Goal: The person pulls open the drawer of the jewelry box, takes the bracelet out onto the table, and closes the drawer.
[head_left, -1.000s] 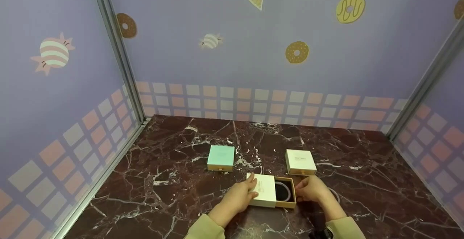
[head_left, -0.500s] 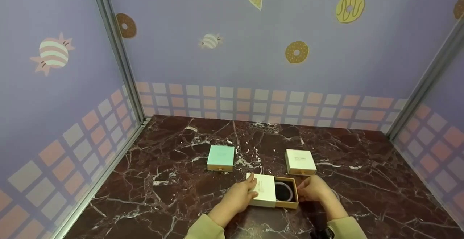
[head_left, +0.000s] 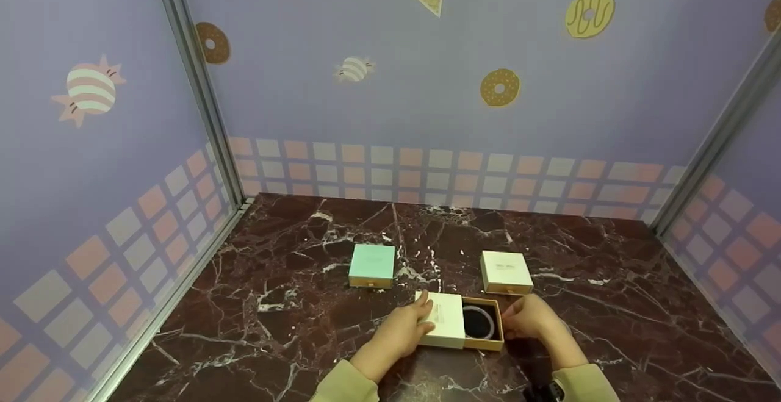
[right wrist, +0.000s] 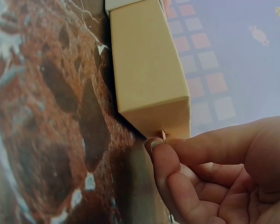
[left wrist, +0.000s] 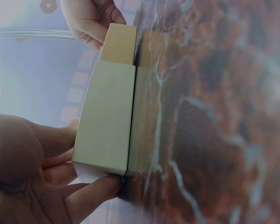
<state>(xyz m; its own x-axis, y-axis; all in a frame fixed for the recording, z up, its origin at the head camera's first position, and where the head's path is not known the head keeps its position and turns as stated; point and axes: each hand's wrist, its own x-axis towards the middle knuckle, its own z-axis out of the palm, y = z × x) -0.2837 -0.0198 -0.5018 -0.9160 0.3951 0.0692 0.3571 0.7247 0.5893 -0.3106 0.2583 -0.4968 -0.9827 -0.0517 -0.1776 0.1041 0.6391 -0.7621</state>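
A cream box sleeve lies on the table in the head view, with its tan drawer slid partly out to the right. Inside the drawer, a pale lilac bracelet sits on black lining. My left hand grips the sleeve at its closed end; the left wrist view shows thumb and fingers around the sleeve's end. At the drawer's front my right hand pinches a small pull tab between thumb and forefinger, the other fingers curled. Part of the bracelet is hidden under the sleeve.
A mint-green box stands behind to the left. Behind to the right is another cream box. Both are closed, on a dark red marble-patterned table with lilac panels at its back and sides.
The right hand has moved slightly right, drawing the drawer a little farther out of the sleeve. More of the bracelet shows. The left hand and sleeve have stayed put.
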